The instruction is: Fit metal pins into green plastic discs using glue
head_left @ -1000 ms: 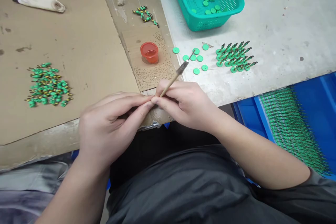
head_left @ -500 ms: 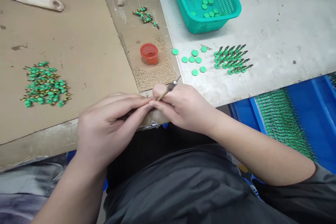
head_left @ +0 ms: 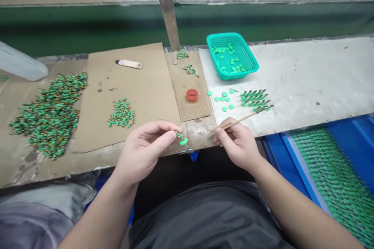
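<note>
Rn basket [head_left: 236, 76] holds grn discs [head_left: 232, 62]; L hand [head_left: 143, 151] pinches grn pc [head_left: 179, 135], R hand [head_left: 241, 146] brush [head_left: 243, 118].

Brush [head_left: 244, 118] with apparently blurred tip.

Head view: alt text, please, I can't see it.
The left hand pinches a small piece ending in a green disc; the right hand holds a thin wooden stick. Beyond them are a red cup, loose green discs and a teal basket.

A dark grey top [head_left: 204, 218], loosely creased across its front, shows at the near edge; the left hand [head_left: 144, 153], right hand [head_left: 238, 146] and both forearms [head_left: 106, 210] are bare.
</note>
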The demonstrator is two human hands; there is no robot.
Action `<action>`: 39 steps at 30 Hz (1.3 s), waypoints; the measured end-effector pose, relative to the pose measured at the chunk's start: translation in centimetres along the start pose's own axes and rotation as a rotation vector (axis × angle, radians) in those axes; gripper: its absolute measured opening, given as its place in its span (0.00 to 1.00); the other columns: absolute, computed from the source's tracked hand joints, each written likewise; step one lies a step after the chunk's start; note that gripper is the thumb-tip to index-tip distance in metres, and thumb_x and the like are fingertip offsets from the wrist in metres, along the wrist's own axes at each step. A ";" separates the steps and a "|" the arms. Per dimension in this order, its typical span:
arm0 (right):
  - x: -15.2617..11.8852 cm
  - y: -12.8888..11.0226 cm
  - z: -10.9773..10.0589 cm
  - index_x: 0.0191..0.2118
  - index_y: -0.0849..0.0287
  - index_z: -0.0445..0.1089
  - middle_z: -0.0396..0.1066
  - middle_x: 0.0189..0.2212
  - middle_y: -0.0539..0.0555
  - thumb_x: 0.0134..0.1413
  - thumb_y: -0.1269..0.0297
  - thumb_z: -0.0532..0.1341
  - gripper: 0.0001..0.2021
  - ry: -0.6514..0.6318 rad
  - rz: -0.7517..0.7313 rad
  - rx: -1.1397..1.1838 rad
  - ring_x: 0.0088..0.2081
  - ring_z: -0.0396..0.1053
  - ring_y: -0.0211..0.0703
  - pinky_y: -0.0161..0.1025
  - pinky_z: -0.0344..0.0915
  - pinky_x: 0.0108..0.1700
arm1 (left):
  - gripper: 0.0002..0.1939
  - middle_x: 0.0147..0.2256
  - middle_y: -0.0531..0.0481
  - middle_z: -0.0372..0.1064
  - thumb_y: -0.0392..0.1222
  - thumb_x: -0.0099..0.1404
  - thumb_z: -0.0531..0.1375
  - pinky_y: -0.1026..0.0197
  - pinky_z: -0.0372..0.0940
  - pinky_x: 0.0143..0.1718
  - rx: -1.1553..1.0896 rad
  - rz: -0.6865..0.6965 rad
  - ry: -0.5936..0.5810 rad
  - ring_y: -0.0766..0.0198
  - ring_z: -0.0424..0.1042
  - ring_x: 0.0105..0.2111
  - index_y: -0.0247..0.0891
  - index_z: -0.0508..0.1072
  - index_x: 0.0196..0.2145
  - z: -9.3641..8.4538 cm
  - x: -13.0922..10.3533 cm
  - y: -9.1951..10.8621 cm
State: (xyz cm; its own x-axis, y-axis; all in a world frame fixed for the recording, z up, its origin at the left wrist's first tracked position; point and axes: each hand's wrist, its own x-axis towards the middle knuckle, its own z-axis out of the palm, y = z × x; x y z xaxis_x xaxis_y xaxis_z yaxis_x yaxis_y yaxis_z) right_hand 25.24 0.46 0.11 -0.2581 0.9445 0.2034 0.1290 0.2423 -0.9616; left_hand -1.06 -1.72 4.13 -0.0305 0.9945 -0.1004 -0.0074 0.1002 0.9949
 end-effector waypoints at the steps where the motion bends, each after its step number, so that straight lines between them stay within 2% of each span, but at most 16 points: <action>1: -0.2 0.2 0.0 0.39 0.55 0.74 0.78 0.31 0.50 0.78 0.56 0.65 0.12 -0.001 0.013 0.006 0.30 0.81 0.38 0.32 0.75 0.31 | 0.09 0.30 0.50 0.82 0.49 0.63 0.78 0.71 0.72 0.30 -0.053 -0.023 -0.030 0.69 0.76 0.27 0.43 0.88 0.34 0.0 -0.2 0.4; 5: -0.4 0.6 0.0 0.39 0.55 0.75 0.79 0.31 0.52 0.78 0.55 0.65 0.13 -0.033 0.031 0.001 0.30 0.81 0.41 0.34 0.76 0.32 | 0.16 0.26 0.49 0.77 0.56 0.63 0.79 0.70 0.70 0.27 -0.125 -0.052 -0.092 0.69 0.72 0.25 0.41 0.88 0.34 0.3 -0.8 1.4; 12: 0.2 0.6 0.2 0.36 0.55 0.75 0.78 0.32 0.52 0.75 0.62 0.65 0.11 -0.048 -0.025 -0.011 0.32 0.79 0.41 0.36 0.74 0.36 | 0.21 0.23 0.50 0.74 0.62 0.59 0.79 0.69 0.68 0.23 -0.116 -0.063 -0.085 0.69 0.69 0.22 0.42 0.88 0.33 0.9 -0.5 2.2; 15: -0.6 0.0 0.0 0.34 0.54 0.75 0.79 0.31 0.52 0.73 0.63 0.65 0.11 -0.028 -0.047 -0.037 0.32 0.78 0.41 0.36 0.74 0.37 | 0.16 0.27 0.50 0.79 0.59 0.60 0.80 0.71 0.71 0.27 0.005 -0.014 -0.066 0.68 0.74 0.25 0.44 0.88 0.34 1.4 -0.1 2.3; 16: -1.1 -0.1 -0.2 0.34 0.54 0.76 0.79 0.30 0.51 0.73 0.62 0.65 0.11 -0.020 -0.050 -0.044 0.31 0.78 0.41 0.35 0.74 0.37 | 0.15 0.29 0.49 0.82 0.58 0.60 0.79 0.71 0.73 0.30 0.130 0.027 -0.029 0.66 0.77 0.27 0.45 0.89 0.34 1.8 0.3 2.3; 19: -3.1 -0.4 -1.7 0.35 0.55 0.78 0.81 0.30 0.51 0.73 0.61 0.65 0.11 0.014 -0.043 -0.073 0.29 0.79 0.40 0.34 0.74 0.34 | 0.17 0.36 0.48 0.87 0.62 0.60 0.76 0.66 0.78 0.38 0.410 0.120 0.027 0.58 0.84 0.34 0.47 0.89 0.36 4.2 2.1 1.9; 22: -5.7 -0.5 -4.0 0.36 0.56 0.77 0.81 0.30 0.51 0.73 0.62 0.64 0.11 0.090 -0.005 -0.093 0.29 0.79 0.39 0.33 0.73 0.34 | 0.19 0.37 0.49 0.87 0.63 0.62 0.71 0.61 0.79 0.40 0.506 0.198 -0.060 0.55 0.85 0.36 0.47 0.89 0.37 8.7 4.5 1.5; 25: -7.6 -0.5 -6.5 0.36 0.56 0.75 0.80 0.30 0.52 0.75 0.63 0.63 0.11 0.164 0.040 -0.095 0.30 0.78 0.39 0.33 0.73 0.34 | 0.20 0.42 0.47 0.88 0.62 0.65 0.67 0.58 0.77 0.43 0.567 0.268 -0.128 0.54 0.84 0.40 0.45 0.89 0.39 13.5 6.8 1.1; 27: -8.4 -0.4 -7.9 0.36 0.56 0.75 0.80 0.31 0.52 0.76 0.63 0.62 0.12 0.194 0.056 -0.091 0.31 0.78 0.40 0.34 0.73 0.35 | 0.19 0.44 0.47 0.88 0.60 0.68 0.65 0.55 0.76 0.46 0.628 0.307 -0.141 0.54 0.83 0.41 0.46 0.89 0.41 16.1 8.2 0.8; 29: -8.9 -0.4 -8.9 0.36 0.56 0.75 0.80 0.31 0.52 0.76 0.62 0.62 0.12 0.213 0.062 -0.091 0.31 0.78 0.40 0.34 0.73 0.36 | 0.19 0.45 0.45 0.88 0.58 0.69 0.63 0.53 0.74 0.49 0.693 0.338 -0.134 0.52 0.82 0.43 0.46 0.89 0.42 17.9 9.3 0.5; 32: -9.3 -0.4 -9.8 0.36 0.55 0.75 0.79 0.31 0.52 0.76 0.62 0.63 0.12 0.228 0.058 -0.098 0.32 0.77 0.40 0.35 0.72 0.36 | 0.19 0.46 0.44 0.87 0.57 0.70 0.61 0.50 0.74 0.52 0.767 0.353 -0.119 0.49 0.82 0.47 0.46 0.89 0.42 19.6 10.0 0.0; 34: -9.4 -0.3 -10.2 0.36 0.55 0.75 0.79 0.31 0.52 0.76 0.61 0.63 0.11 0.230 0.055 -0.098 0.32 0.77 0.40 0.35 0.71 0.36 | 0.19 0.47 0.45 0.88 0.57 0.71 0.61 0.49 0.74 0.54 0.796 0.349 -0.116 0.48 0.83 0.49 0.47 0.89 0.42 20.1 9.9 -0.2; 36: -9.6 -0.2 -10.4 0.36 0.55 0.75 0.80 0.32 0.51 0.76 0.62 0.64 0.11 0.229 0.055 -0.090 0.32 0.78 0.40 0.35 0.71 0.36 | 0.19 0.48 0.46 0.88 0.58 0.71 0.61 0.50 0.74 0.56 0.810 0.346 -0.109 0.48 0.83 0.51 0.48 0.89 0.44 19.9 9.6 -0.1; 39: -9.7 0.0 -10.5 0.38 0.55 0.75 0.81 0.34 0.52 0.77 0.63 0.62 0.11 0.235 0.064 -0.062 0.34 0.81 0.41 0.36 0.74 0.39 | 0.23 0.51 0.47 0.87 0.60 0.75 0.59 0.52 0.75 0.54 0.818 0.339 -0.024 0.51 0.84 0.50 0.46 0.88 0.52 18.1 9.2 1.0</action>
State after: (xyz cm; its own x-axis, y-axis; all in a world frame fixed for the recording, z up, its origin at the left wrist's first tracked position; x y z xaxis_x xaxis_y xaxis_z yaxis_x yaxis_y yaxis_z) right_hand 37.83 -6.36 0.05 -0.0191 0.9823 0.1863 0.1979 0.1863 -0.9623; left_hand 16.76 8.13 4.23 0.1196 0.9741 0.1920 0.7156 -0.2186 0.6634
